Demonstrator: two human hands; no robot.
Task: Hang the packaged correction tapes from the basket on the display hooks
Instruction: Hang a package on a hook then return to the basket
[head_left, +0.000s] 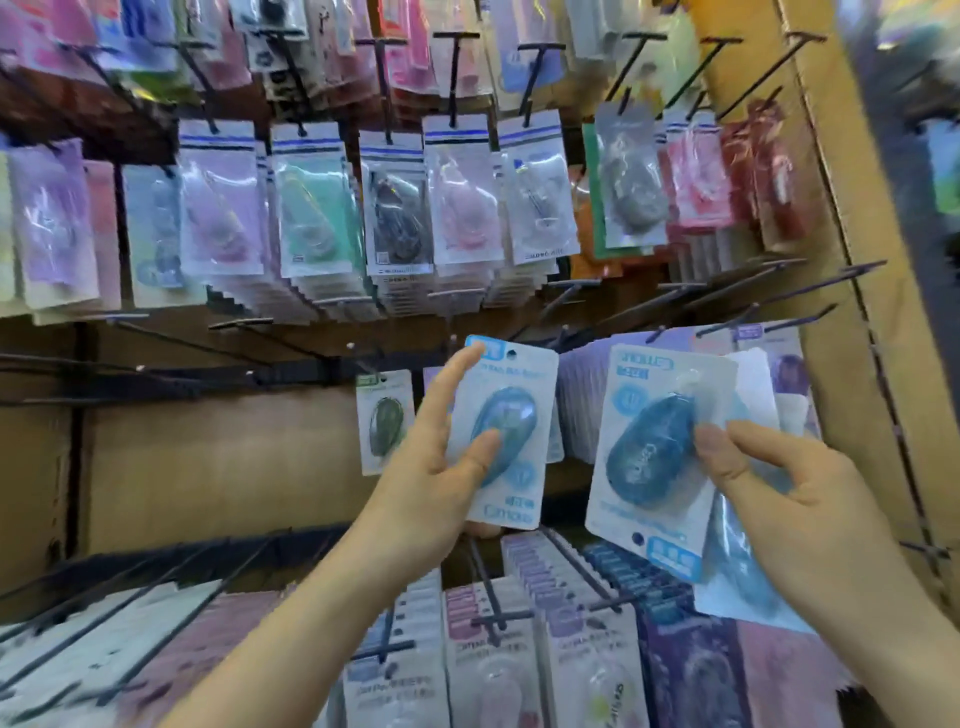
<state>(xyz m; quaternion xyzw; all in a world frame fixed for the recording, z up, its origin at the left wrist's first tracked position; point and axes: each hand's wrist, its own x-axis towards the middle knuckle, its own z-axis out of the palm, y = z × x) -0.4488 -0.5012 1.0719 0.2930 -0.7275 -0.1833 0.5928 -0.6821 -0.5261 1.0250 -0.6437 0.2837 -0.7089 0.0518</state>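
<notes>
Hooks (455, 78) behind — left hand (441, 467) grips upright pack (514, 415), right hand (795, 499) inverted pack (649, 452).

The left card (506, 436) and right card (660, 457) are pale blue-white, each with a deep blue oval tape. The far row shows a lilac packet (221, 208), a mint packet (314, 208), a black packet (397, 213) and a pink packet (465, 202), all with blue stripes on top. The hooks (456, 78) are black and the back board (218, 457) is tan.

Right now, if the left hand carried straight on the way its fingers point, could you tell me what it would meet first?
Probably the bare display hooks just above the blue pack that the left hand holds; depth is unclear, so this is a guess.
</notes>
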